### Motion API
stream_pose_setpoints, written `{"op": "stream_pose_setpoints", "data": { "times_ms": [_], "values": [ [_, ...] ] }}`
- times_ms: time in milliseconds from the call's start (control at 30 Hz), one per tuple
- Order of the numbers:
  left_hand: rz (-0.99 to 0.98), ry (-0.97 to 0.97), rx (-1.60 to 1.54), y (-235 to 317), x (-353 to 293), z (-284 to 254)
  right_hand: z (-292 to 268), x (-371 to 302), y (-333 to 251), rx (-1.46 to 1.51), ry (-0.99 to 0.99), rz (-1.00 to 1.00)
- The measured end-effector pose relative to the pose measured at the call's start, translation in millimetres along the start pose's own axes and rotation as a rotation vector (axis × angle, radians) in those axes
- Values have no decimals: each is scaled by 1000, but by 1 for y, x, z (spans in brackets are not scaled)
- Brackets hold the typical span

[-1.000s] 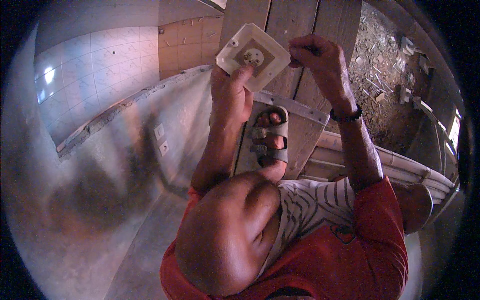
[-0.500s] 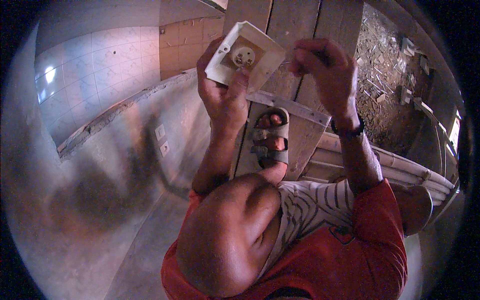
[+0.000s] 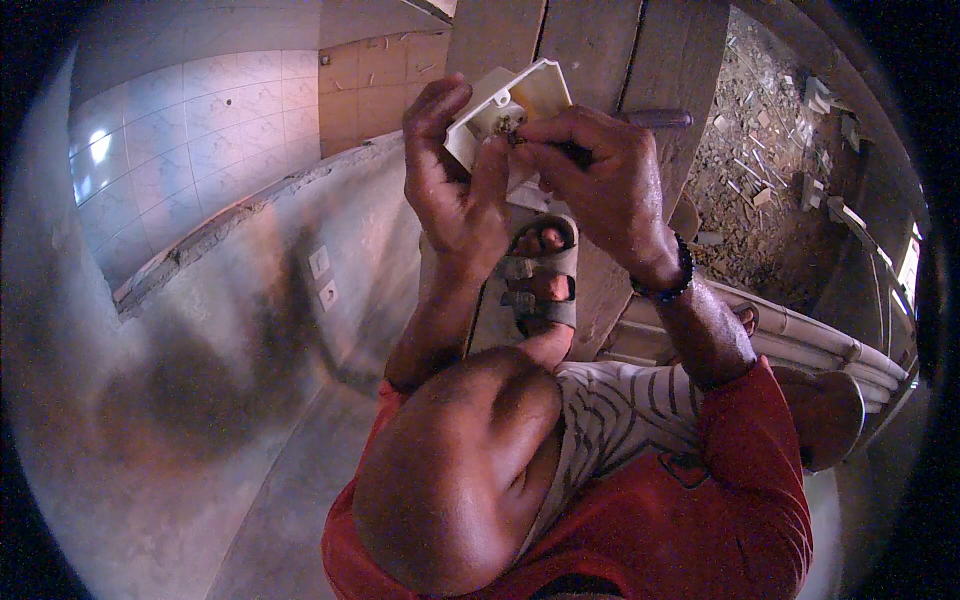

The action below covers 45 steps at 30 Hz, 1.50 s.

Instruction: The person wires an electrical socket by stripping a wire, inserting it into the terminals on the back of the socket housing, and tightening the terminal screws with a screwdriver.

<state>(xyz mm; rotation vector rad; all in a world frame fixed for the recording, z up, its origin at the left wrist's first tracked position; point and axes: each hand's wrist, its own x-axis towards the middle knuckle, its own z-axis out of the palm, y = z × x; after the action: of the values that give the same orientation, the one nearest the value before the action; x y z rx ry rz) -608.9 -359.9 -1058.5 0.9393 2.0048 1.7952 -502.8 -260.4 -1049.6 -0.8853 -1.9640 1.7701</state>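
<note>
My left hand (image 3: 450, 190) is closed round a white square electrical socket (image 3: 478, 122), its hollow back tilted toward me. Small brassy terminals show at the middle of that back, by my left thumb. At these terminals the fingertips of my right hand (image 3: 600, 170) are pinched together. Whatever they grip is too small and covered to make out. A purple handle (image 3: 655, 119), like a screwdriver's, sticks out behind my right hand; I cannot tell whether it is held or lies on the planks.
Brown wooden planks (image 3: 590, 65) run beneath my hands, with my sandalled foot (image 3: 543, 275) on them. Rubble (image 3: 750, 170) covers the ground at right, beside pale pipes (image 3: 790, 325). A grey wall with a double socket (image 3: 323, 278) stands at left, near a tiled surface (image 3: 240, 130).
My right hand has moved left and inward onto the socket's back, its fingers now pinched at the terminals. The socket has tilted in my left hand. The purple handle has come into sight.
</note>
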Motion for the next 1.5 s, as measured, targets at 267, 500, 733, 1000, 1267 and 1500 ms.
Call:
{"op": "stream_pose_setpoints", "data": {
  "times_ms": [267,500,733,1000,1267,1500],
  "values": [
    [-70,45,-65,0,-3,6,3,0,11,-83,20,-141],
    [-18,85,36,-7,-5,8,8,-2,14,-96,62,-182],
    [61,123,88,-6,-6,12,10,-1,13,-105,61,-176],
    [86,101,106,-5,-6,13,9,-3,15,-102,46,-171],
    [119,114,119,-4,-8,12,15,-7,13,-24,76,-87],
    [158,104,196,-4,-11,13,12,-6,17,44,48,45]
  ]
}}
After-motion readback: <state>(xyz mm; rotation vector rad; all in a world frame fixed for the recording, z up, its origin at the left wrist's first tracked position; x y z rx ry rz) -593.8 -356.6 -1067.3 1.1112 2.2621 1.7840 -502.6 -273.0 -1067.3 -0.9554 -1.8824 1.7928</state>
